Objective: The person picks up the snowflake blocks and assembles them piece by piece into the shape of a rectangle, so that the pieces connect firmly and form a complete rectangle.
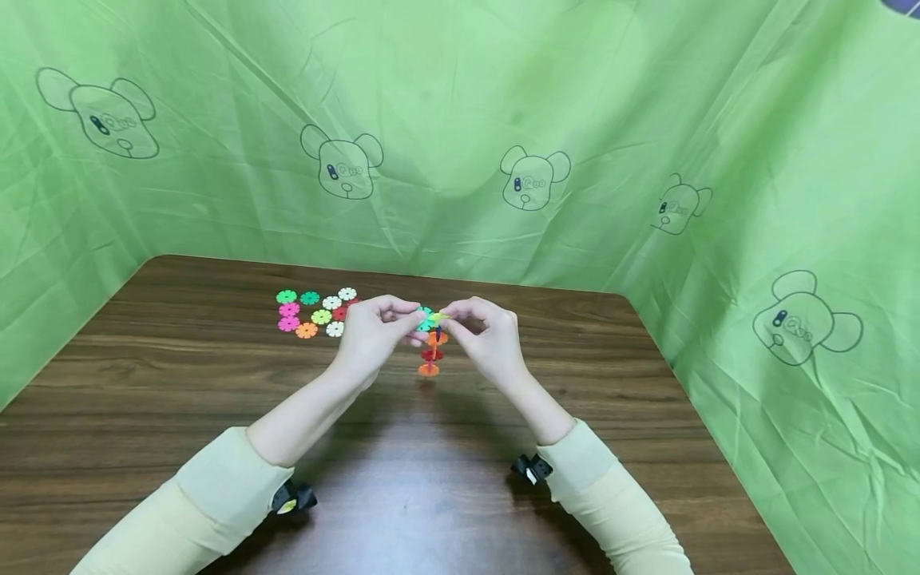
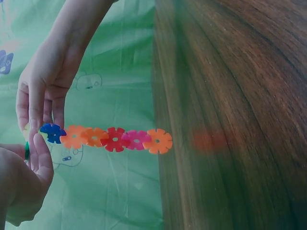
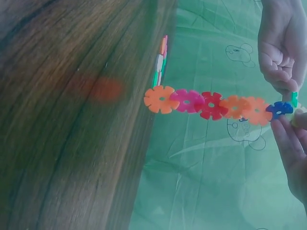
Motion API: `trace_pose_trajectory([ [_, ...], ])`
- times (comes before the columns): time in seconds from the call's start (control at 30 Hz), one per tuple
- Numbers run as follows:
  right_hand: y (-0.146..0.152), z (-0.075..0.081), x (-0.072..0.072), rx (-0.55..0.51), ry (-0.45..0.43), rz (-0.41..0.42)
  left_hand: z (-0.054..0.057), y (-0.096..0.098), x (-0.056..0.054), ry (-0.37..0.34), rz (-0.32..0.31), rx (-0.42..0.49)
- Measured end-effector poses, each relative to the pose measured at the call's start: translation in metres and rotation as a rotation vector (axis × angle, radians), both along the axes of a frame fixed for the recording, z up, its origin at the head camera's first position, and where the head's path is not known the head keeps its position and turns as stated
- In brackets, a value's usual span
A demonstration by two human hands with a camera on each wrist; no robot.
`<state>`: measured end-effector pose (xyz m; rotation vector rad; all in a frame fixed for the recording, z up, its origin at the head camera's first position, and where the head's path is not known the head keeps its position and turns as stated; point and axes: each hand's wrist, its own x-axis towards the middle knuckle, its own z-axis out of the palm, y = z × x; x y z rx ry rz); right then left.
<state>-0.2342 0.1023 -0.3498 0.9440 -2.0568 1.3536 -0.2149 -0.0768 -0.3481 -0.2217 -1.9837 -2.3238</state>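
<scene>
we see both hands raised close together over the wooden table [image 1: 417,511], neither one spread wide. with the left hand [image 1: 370,335] we see thumb and fingers pinching a green disc [image 1: 426,320], petal-edged like the others. the right hand [image 1: 492,339] pinches a yellow disc [image 1: 441,318] between thumb and fingertips, at the top of a hanging chain [image 3: 206,108]. in the head view the green and yellow discs meet, though we cannot tell whether they are slotted together. below our fingers the chain runs blue, orange, orange, red, pink, orange, its lowest disc above the tabletop. loose discs [image 1: 321,317] lie flat on the table, beyond and left of the left hand
</scene>
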Motion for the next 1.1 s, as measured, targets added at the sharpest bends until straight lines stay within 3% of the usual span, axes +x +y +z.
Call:
trace_pose_trajectory([
  [0.13,0.0,0.008,0.008,0.007,-0.008,0.007,-0.001,-0.001,-0.001,0.018,-0.036,-0.061],
  [0.3,-0.001,0.015,0.014,0.017,-0.011,0.003,-0.003,-0.009,-0.005,0.108,-0.053,-0.211],
  [0.47,0.003,0.014,0.012,0.016,-0.035,-0.009,-0.002,-0.027,-0.01,0.205,-0.03,-0.404],
  [0.6,0.006,0.013,0.011,0.003,-0.099,-0.01,-0.002,-0.046,-0.015,0.272,0.032,-0.602],
  [0.7,0.008,0.011,0.009,-0.02,-0.153,0.017,-0.005,-0.063,-0.02,0.274,0.047,-0.672],
  [0.93,0.01,0.007,0.004,-0.043,-0.231,0.069,-0.015,-0.097,-0.029,0.236,-0.002,-0.744],
  [1.1,0.01,0.005,0.001,-0.065,-0.276,0.101,-0.023,-0.117,-0.038,0.248,-0.005,-0.861],
])
